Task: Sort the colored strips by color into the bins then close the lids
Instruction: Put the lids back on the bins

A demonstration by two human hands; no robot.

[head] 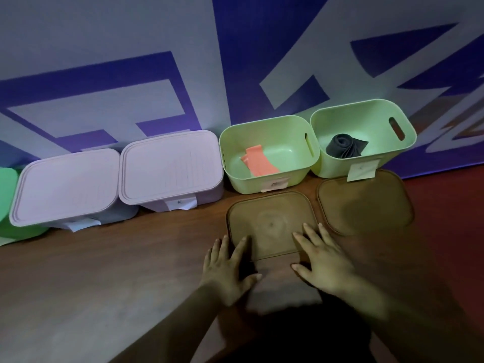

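Two open light-green bins stand against the wall. The left bin holds orange strips; the right bin holds a folded dark grey strip. Two brownish lids lie flat on the wooden floor before them: the near lid and the right lid. My left hand lies flat with its fingertips on the near lid's front left edge. My right hand rests, fingers spread, on that lid's front right corner. Neither hand grips anything.
Two lilac bins with lids on, the left one and the right one, stand to the left by the wall. A green object shows at the far left edge. White paper labels hang on the bins' fronts.
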